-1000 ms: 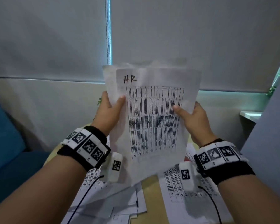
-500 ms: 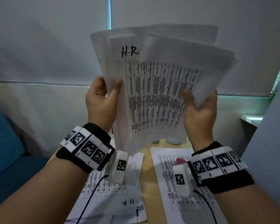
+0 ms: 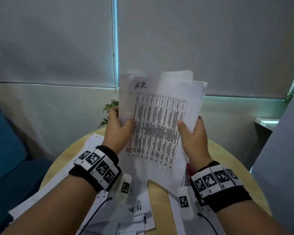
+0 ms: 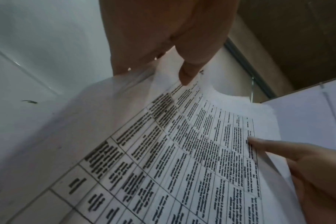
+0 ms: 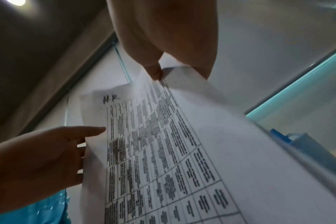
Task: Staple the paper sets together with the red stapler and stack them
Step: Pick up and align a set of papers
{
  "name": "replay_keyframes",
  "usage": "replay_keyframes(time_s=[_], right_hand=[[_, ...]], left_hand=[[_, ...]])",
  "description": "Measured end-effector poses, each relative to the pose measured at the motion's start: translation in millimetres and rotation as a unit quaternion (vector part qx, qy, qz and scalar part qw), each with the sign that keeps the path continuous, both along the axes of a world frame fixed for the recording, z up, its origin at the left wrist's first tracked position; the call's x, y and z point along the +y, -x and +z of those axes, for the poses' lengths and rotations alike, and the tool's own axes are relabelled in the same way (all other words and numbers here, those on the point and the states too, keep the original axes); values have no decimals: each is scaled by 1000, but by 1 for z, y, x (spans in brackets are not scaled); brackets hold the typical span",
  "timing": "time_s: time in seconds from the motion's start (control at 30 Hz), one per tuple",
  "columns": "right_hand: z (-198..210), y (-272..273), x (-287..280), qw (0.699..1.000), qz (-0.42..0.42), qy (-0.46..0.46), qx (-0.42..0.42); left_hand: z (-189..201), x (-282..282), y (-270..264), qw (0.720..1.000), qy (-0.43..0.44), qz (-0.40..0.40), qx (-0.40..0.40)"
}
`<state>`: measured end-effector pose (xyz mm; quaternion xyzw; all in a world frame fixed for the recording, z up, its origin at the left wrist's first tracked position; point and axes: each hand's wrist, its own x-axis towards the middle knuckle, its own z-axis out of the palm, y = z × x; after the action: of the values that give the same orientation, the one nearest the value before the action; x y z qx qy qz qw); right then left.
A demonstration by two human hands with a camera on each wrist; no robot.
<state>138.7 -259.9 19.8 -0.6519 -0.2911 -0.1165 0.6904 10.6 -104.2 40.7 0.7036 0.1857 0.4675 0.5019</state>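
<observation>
Paper set, several printed sheets with a table and "H.R" handwritten at the top, stands nearly upright in the air above a round wooden table, held from both sides. The left hand grips its left edge, thumb pressed on the front sheet and fingers curled behind. The right hand grips the right edge the same way, thumb on the printed face, fingers wrapped round the back. The top corners of the sheets fan apart and are blurred.

From the left wrist view, the thumb bears on the table print near the sheet's edge, with the other hand's thumb lying on the far margin. From the right wrist view, the thumb tip pinches the sheet edge, and the left hand shows with its fingers behind the paper.

On the table below lie more sheets, one marked "H.R" and turned the other way, at left, and another printed sheet at right. A sliver of red shows just beside the right wrist, too hidden to identify. Behind the table are a green plant, a grey roller blind with a bead chain, and a blue seat at left.
</observation>
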Motion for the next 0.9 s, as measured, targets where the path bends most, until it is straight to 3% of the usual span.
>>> replay_keyframes(time_s=[0.07,0.17,0.27,0.37,0.43,0.5,0.57,0.67,0.77,0.83,0.9], right_hand=[[-8,3,1,1000,6,16,7],[-31,8,3,997,26,64,37],[-29,3,2,997,7,71,32],[-1,-12,-3,991,-93,60,-77],[24,-18,-8,969,-144,86,-180],[43,-21,-12,950,-161,141,-228],[51,-24,-13,948,-123,180,-233],[45,-26,-15,966,-1,182,-183],[25,-27,-21,985,57,138,-84],[12,-29,-27,993,55,104,-29],[2,-31,-32,995,62,78,25]], left_hand=[[-11,1,0,1000,12,-3,20],[-36,0,-3,992,32,6,124],[-29,0,-1,989,7,24,143],[-5,10,0,979,-111,66,156],[10,17,3,954,-209,112,183],[22,22,4,922,-297,133,210],[28,20,6,898,-360,119,223],[28,12,10,889,-388,102,223],[14,20,15,871,-373,202,247],[7,30,23,894,-277,281,213],[-1,41,31,934,-143,300,130]])
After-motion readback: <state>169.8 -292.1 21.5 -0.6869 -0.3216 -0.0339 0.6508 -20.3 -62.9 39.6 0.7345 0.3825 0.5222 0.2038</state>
